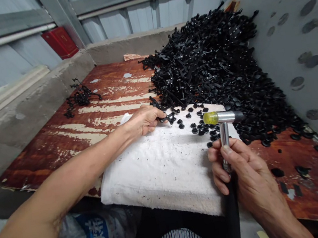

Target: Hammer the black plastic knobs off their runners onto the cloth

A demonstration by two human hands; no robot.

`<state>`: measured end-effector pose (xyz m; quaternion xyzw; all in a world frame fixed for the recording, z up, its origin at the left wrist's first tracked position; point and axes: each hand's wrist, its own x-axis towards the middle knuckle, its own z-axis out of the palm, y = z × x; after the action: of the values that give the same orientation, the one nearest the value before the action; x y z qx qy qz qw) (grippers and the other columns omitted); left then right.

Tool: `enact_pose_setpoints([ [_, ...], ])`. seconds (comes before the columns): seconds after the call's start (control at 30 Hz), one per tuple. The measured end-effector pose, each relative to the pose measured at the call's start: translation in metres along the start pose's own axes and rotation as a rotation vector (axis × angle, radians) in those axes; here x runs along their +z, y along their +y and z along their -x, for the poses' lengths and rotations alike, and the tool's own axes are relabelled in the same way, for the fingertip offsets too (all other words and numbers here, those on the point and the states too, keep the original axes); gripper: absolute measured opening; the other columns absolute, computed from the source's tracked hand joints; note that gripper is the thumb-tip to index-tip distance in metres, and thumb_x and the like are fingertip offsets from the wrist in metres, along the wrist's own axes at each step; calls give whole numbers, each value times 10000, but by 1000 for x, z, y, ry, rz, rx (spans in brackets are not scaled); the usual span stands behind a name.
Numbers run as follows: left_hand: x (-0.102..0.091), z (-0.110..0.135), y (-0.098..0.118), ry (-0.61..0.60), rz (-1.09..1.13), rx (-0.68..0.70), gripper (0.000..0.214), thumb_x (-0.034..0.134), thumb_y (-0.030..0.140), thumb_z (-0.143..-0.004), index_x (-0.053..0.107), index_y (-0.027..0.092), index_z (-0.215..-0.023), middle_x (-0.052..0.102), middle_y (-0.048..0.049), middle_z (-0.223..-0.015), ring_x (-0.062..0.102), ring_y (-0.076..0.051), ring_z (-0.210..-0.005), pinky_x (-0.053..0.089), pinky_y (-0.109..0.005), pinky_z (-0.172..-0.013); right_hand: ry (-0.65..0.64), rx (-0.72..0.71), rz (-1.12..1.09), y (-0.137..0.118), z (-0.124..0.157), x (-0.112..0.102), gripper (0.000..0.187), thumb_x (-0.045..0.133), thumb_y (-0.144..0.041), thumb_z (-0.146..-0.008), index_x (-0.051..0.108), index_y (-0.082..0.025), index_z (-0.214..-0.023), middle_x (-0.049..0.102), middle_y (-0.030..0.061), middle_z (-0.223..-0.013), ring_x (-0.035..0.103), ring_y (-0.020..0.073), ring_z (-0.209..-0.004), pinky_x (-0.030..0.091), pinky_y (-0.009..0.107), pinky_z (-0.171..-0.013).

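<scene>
My left hand [144,120] rests on a white pad [160,163], its fingers closed on a black plastic strip of parts [167,115] at the pad's far edge. My right hand [239,168] grips the metal handle of a small hammer [222,119] with a yellow tip on one end and a black tip on the other. The hammer head hovers over several loose black button-like pieces [199,128] lying on the pad.
A large heap of black plastic parts [214,66] fills the right back of the worn red board [68,137]. A small cluster of black pieces [81,97] lies at the left back. A grey panel [299,32] stands on the right. A red box [60,42] sits behind.
</scene>
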<state>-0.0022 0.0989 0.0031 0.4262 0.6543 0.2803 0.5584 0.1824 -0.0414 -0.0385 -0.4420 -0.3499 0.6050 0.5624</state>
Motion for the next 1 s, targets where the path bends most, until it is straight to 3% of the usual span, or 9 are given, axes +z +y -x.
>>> enact_pose_setpoints([
  [0.1, 0, 0, 4, 36, -57, -9, 233, 646, 11, -657, 477, 158, -590, 583, -22, -480, 205, 4, -301, 101, -190, -353, -40, 46, 68, -3, 1, -1, 235, 648, -445, -803, 606, -225, -873, 558, -17, -710, 388, 63, -416, 357, 179, -299],
  [0.2, 1, 1, 4, 19, -47, -8, 227, 632, 5, -655, 487, 153, -562, 535, -9, -442, 215, -5, -311, 102, -193, -357, -134, 38, 340, -11, -2, -4, 228, 606, -444, -835, 618, -220, -875, 530, -19, -619, 373, 81, -406, 333, 198, -320],
  [0.27, 1, 1, 3, 26, -29, 9, 242, 632, -8, -638, 481, 156, -545, 499, 8, -418, 230, -11, -311, 102, -193, -358, -154, -129, 582, -19, -10, -7, 196, 583, -409, -852, 634, -230, -913, 545, -3, -617, 441, 117, -459, 393, 234, -388],
  [0.37, 1, 2, 4, 32, -27, 36, 235, 625, -14, -635, 484, 154, -550, 536, -4, -447, 227, -7, -302, 92, -199, -358, -151, -485, 910, -31, -30, -11, 183, 541, -303, -860, 644, -241, -998, 648, 65, -788, 599, 210, -677, 519, 349, -629],
  [0.5, 0, 1, 3, 2, -28, 46, 199, 613, 17, -679, 496, 148, -585, 597, -49, -502, 241, -9, -306, 93, -212, -366, -270, -766, 1190, -42, -58, -12, 419, 488, -190, -838, 580, -240, -1244, 682, 134, -1101, 658, 298, -926, 523, 485, -829],
  [0.57, -1, -1, 2, 8, -34, 28, 177, 624, 34, -682, 506, 149, -618, 604, -55, -511, 262, -17, -315, 90, -216, -371, -299, -850, 1254, -45, -66, -8, 504, 455, -145, -843, 517, -234, -1336, 674, 139, -1148, 660, 295, -971, 529, 490, -842],
  [0.7, -2, -5, 0, 10, -56, -4, 158, 616, 43, -678, 507, 151, -639, 592, -35, -511, 218, -8, -313, 87, -223, -373, -246, -976, 1331, -44, -75, 3, 553, 393, -110, -869, 435, -139, -1420, 681, 140, -931, 653, 250, -812, 548, 421, -747],
  [0.87, -2, -3, -2, -28, -32, 26, 156, 590, 45, -689, 494, 158, -638, 567, -24, -497, 302, -25, -320, 86, -220, -377, -312, -898, 1491, -39, -84, 8, 544, 376, -104, -834, 509, -90, -1361, 633, 91, -749, 583, 217, -607, 524, 397, -637],
  [1.0, -1, -1, -2, -41, -20, 8, 190, 599, 42, -690, 471, 162, -619, 575, -20, -509, 276, -13, -317, 87, -219, -375, -250, -946, 1324, -47, -79, 13, 566, 378, -125, -858, 434, -57, -1417, 667, 173, -949, 632, 260, -800, 517, 440, -756],
])
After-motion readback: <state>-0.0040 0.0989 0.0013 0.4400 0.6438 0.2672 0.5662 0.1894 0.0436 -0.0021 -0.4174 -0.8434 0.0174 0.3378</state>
